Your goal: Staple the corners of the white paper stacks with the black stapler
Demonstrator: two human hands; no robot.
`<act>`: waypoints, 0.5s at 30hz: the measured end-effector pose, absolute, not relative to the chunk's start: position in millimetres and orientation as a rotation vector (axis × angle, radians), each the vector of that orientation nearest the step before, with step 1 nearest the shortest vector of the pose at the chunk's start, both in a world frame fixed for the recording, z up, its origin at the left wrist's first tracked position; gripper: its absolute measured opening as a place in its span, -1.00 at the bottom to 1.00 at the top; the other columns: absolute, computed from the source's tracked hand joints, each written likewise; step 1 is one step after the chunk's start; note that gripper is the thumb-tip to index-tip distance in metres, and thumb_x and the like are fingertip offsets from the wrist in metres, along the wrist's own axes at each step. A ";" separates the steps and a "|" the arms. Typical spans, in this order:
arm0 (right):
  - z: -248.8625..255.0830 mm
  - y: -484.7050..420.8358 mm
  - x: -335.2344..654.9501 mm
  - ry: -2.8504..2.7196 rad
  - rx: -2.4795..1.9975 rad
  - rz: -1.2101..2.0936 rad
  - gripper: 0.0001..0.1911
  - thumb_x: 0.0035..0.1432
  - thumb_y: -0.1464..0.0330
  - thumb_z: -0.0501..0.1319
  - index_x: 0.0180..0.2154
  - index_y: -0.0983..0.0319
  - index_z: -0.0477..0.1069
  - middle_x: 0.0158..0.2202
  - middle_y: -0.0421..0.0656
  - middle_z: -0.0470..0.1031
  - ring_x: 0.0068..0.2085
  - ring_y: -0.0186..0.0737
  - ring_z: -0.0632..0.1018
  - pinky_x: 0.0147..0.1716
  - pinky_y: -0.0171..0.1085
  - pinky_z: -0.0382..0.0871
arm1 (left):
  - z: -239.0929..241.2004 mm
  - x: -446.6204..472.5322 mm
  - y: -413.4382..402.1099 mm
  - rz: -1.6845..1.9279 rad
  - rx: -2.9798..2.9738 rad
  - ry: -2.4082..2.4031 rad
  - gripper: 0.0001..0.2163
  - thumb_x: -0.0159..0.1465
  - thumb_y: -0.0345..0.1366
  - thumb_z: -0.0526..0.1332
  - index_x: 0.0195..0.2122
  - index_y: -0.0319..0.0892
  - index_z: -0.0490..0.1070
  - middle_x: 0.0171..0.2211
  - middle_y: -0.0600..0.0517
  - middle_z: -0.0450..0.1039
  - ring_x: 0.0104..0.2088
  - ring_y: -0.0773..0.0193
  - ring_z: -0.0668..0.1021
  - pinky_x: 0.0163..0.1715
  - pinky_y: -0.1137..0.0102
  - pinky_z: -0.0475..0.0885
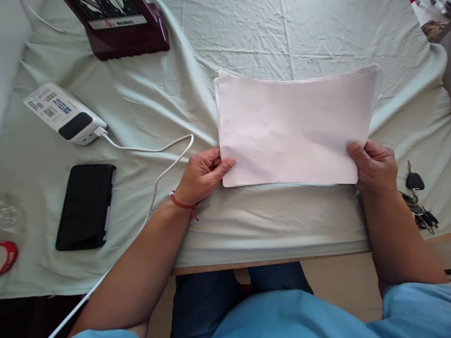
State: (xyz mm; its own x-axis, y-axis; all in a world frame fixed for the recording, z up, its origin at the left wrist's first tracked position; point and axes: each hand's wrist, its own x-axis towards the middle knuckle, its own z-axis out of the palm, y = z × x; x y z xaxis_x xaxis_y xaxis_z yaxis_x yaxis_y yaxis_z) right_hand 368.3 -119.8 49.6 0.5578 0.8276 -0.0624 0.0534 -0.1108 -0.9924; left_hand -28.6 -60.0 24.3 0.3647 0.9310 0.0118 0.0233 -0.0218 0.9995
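Observation:
A stack of white paper sheets [292, 126] is held sideways above the cloth-covered table, its far edge fanned slightly at the right corner. My left hand [204, 173] grips the near left corner, thumb on top and fingers underneath. On the other side, my right hand [377, 164] pinches the right edge near the bottom corner, also with the thumb on top. The upper face of the top sheet looks blank. What lies below the stack is hidden. A red string bracelet [183, 202] circles my left wrist.
Left of my arm lie a black phone [84, 206] and a white power bank [65, 112] with a white cable [155, 188]. A dark red stand [130, 37] is at the back left. Keys [419, 202] rest beside my right forearm. A red-lidded clear container [9, 256] sits far left.

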 end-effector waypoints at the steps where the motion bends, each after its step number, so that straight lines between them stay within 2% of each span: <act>1: 49.0 -119.5 368.4 -0.762 -1.551 0.786 -0.25 -0.46 -0.19 0.87 -0.37 0.19 0.79 -0.38 -0.22 0.69 -0.43 -0.39 0.51 -0.44 -0.35 0.52 | 23.7 -28.9 -60.0 0.927 1.369 0.918 -0.55 0.33 0.18 0.66 -0.19 -0.15 0.78 -0.38 -0.03 0.69 -0.40 0.20 0.63 -0.45 0.38 0.54; 4: 47.4 -119.5 369.7 -0.754 -1.535 0.788 -0.27 -0.45 -0.16 0.88 -0.37 0.19 0.79 -0.38 -0.21 0.70 -0.43 -0.40 0.52 -0.43 -0.37 0.54 | 22.7 -30.4 -59.7 0.915 1.289 0.875 -0.54 0.24 0.06 0.75 -0.04 -0.17 0.81 -0.24 -0.09 0.80 -0.22 0.09 0.78 -0.25 0.33 0.73; 8: 47.1 -121.6 371.5 -0.788 -1.512 0.766 -0.29 -0.38 -0.17 0.87 -0.32 0.17 0.82 -0.33 -0.18 0.73 -0.39 -0.34 0.57 -0.40 -0.32 0.58 | 23.8 -32.6 -60.0 0.896 1.270 0.861 -0.46 0.17 -0.01 0.80 0.06 -0.17 0.79 -0.13 -0.11 0.84 -0.09 0.00 0.84 -0.11 0.28 0.81; 12: 49.8 -125.4 371.1 -0.830 -1.509 0.753 -0.29 -0.39 -0.20 0.85 -0.36 0.16 0.80 -0.37 -0.19 0.70 -0.41 -0.33 0.53 -0.42 -0.29 0.55 | 23.5 -31.7 -61.8 0.913 1.242 0.851 -0.42 0.32 0.20 0.67 0.10 -0.17 0.74 -0.03 -0.16 0.83 0.03 -0.11 0.85 -0.02 0.19 0.82; 15: 52.8 -129.2 372.5 -0.853 -1.552 0.799 -0.30 -0.41 -0.21 0.84 -0.42 0.15 0.77 -0.44 -0.21 0.65 -0.45 -0.34 0.49 -0.49 -0.32 0.47 | 19.3 -29.4 -62.3 1.002 1.207 0.899 -0.34 0.35 0.32 0.60 0.19 -0.12 0.68 0.05 -0.19 0.81 0.12 -0.15 0.83 0.06 0.15 0.81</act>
